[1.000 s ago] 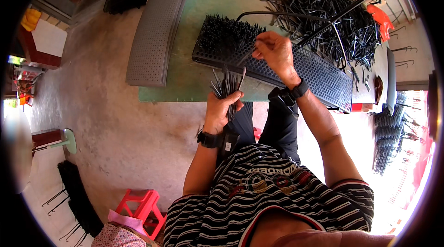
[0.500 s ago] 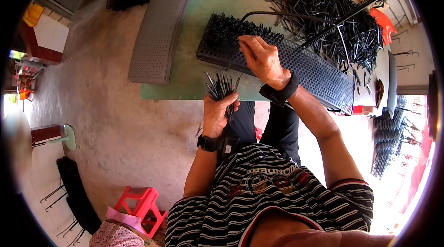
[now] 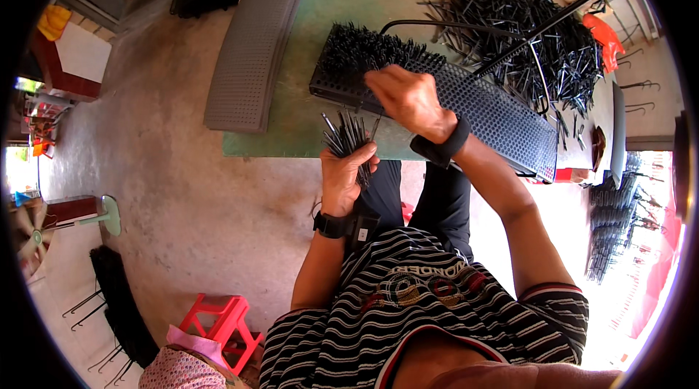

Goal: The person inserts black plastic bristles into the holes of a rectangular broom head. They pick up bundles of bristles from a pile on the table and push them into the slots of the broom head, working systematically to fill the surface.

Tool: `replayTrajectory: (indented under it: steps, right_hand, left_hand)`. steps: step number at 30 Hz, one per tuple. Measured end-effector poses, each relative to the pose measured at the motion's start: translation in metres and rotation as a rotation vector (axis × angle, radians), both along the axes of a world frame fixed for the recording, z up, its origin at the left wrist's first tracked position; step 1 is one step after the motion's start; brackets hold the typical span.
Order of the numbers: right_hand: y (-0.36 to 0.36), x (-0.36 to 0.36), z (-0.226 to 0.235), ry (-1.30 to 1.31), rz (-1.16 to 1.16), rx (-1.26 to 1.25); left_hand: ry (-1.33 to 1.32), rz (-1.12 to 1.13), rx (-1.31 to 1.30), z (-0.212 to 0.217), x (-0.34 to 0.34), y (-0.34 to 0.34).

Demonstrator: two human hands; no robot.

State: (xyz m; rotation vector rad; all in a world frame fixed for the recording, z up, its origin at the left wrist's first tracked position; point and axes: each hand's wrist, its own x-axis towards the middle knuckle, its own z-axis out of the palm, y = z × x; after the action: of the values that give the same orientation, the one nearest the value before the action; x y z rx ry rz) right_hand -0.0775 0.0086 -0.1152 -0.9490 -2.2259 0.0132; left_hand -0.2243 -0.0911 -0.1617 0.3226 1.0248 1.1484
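At a green worktable [image 3: 291,140], a person is closing the left hand [image 3: 339,179] firmly around a bundle of dark sticks [image 3: 345,134], thumb pressing across it and upper ends fanning out, a grip that is probably leaving single pieces within easy reach of the other hand. The right hand [image 3: 409,101] is bending at the wrist over the near side of a perforated panel [image 3: 502,114], fingers drawing together beside a dense cluster of dark pieces [image 3: 368,46]; blur is hiding the fingertips, so whether they are holding anything cannot be told. The panel is lying slantwise along the table's near edge, directly before the body, likely for a short reach, its holes showing bare toward the right. Beyond it, a loose heap of sticks [image 3: 517,36] is spreading across the tabletop, seemingly a supply placed within arm's length, while a black rod frame [image 3: 575,4] is crossing between. Grey perforated sheets [image 3: 247,61] are resting at the left, apparently set aside from the working space.
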Motion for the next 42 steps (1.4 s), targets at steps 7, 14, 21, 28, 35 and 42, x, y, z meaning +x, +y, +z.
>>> replayTrajectory:
  steps: [7,14,21,28,35,42]
  right_hand:
    - [-0.025,0.027,-0.006,0.687,-0.121,-1.289]
    - [-0.008,0.019,0.028,0.713,-0.368,-0.577]
    - [0.009,0.011,-0.005,0.598,-0.289,-0.405]
    - [0.011,0.009,-0.010,0.448,-0.235,-0.275]
    - [0.011,0.017,-0.008,-0.196,-0.129,-0.234]
    - [-0.043,0.025,0.017,-0.588,0.384,0.062]
  left_hand:
    - [-0.068,-0.019,0.064,0.005,0.019,0.010]
    - [-0.073,-0.105,0.075,-0.001,0.025,0.011]
    - [-0.023,-0.103,0.046,-0.003,0.022,0.012]
    - [-0.037,-0.088,0.026,-0.003,0.017,0.011]
    - [-0.018,-0.125,0.021,0.003,0.017,0.011]
    - [-0.143,-0.310,0.072,-0.003,0.020,0.009]
